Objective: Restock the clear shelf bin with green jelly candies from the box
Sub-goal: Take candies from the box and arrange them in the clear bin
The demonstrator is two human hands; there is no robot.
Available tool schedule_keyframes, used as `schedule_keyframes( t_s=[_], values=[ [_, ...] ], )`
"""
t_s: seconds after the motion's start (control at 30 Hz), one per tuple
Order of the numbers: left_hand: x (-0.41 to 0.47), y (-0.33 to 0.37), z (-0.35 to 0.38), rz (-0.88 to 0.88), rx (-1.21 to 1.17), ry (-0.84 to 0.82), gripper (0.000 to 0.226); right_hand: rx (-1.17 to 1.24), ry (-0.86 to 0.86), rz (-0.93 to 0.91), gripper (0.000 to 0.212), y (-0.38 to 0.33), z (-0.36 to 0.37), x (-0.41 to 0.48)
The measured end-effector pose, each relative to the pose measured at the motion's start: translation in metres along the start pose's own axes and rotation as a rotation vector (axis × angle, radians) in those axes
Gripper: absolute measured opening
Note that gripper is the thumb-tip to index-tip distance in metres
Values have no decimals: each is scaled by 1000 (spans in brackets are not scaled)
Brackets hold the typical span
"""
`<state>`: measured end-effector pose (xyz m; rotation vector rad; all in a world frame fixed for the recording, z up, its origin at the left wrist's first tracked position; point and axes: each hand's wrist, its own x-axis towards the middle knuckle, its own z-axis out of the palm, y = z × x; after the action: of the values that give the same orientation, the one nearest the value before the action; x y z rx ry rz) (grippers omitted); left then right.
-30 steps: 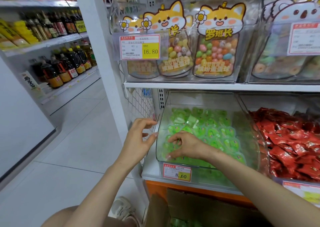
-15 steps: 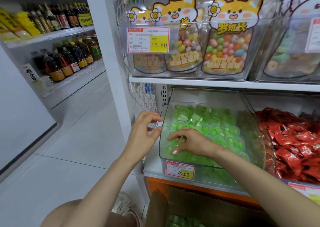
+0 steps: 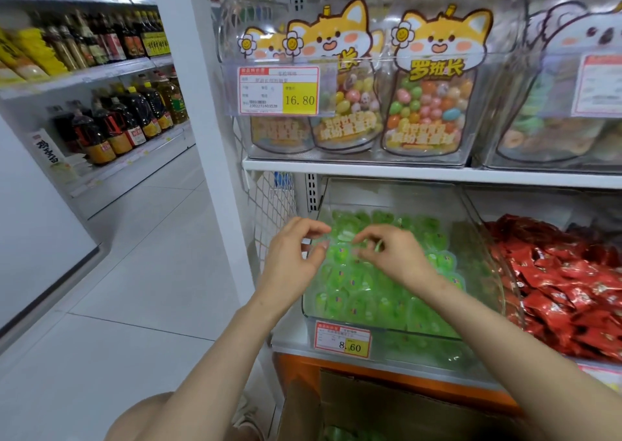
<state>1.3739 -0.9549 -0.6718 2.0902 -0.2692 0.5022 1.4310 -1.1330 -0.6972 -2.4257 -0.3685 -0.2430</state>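
The clear shelf bin (image 3: 387,334) stands on the lower shelf, holding several green jelly candies (image 3: 363,292) in a heap. My right hand (image 3: 395,257) hovers over the heap's far left part, fingers curled, with a green jelly candy (image 3: 378,246) showing between its fingertips. My left hand (image 3: 291,257) is just outside the bin's left wall, thumb and fingers loosely curled with nothing in them. The open cardboard box (image 3: 397,407) sits on the floor below the shelf, with a few green candies (image 3: 336,435) visible inside.
A bin of red wrapped candies (image 3: 565,292) stands right of the green one. The shelf above (image 3: 420,171) carries clear bins of cartoon candy bags (image 3: 434,104). A white post (image 3: 208,137) and wire mesh (image 3: 272,205) flank the left. Oil bottles (image 3: 124,120) line the aisle.
Both hands have risen and drawn closer together. My right hand has lifted off the front of the candy heap and moved toward the back, now with a green candy between its fingers.
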Motion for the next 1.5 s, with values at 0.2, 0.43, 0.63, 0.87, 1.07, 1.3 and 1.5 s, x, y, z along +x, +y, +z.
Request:
schedule_keyframes(
  t_s=[0.2,0.43,0.63,0.87,1.07,1.3,1.5],
  values=[
    [16,7,29,-22,-6,-52,17,-251,-98,182,70,30,-3,33],
    [28,1,47,-98,30,-119,25,-316,-175,150,65,27,5,44],
    [29,12,60,-343,-219,-261,55,351,-135,103,50,19,-28,17],
    [18,14,70,-348,-234,-288,45,266,-110,-24,51,8,-38,-19],
    [1,11,43,-302,-72,-305,40,306,-129,-5,35,22,-41,2],
    [-30,0,26,-289,-71,-407,42,-77,-182,122,50,14,-2,59],
    [-30,2,28,-243,-56,-446,46,-118,-144,-21,48,12,26,58]
  ],
)
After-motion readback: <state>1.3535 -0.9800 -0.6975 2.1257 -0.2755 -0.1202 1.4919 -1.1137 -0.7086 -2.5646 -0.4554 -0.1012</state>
